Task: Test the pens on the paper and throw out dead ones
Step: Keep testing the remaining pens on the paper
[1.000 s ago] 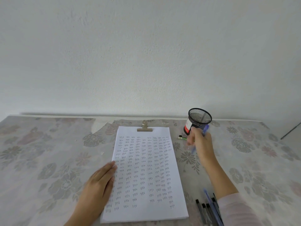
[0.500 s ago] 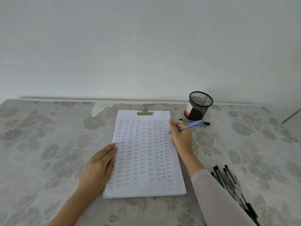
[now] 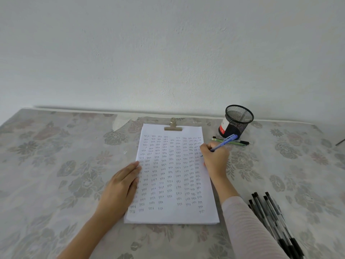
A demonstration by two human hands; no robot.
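pen [image 3: 224, 142], blue, pinched in the right hand [image 3: 215, 161] at the 3 o'clock edge of the paper [image 3: 173, 217], shaft slanting from 8 to 2 o'clock, tip hidden. left hand [image 3: 121, 184] lies flat on the 9 o'clock edge.

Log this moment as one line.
right hand: grips blue plastic pen, tip at right margin of clipped white paper sheet | left hand: flat on paper's left edge | step: testing pen

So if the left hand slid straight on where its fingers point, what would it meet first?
The left hand points forward and rightward over the paper, which its fingers already touch; nothing else lies on the sheet until, probably, the metal clip at its top.
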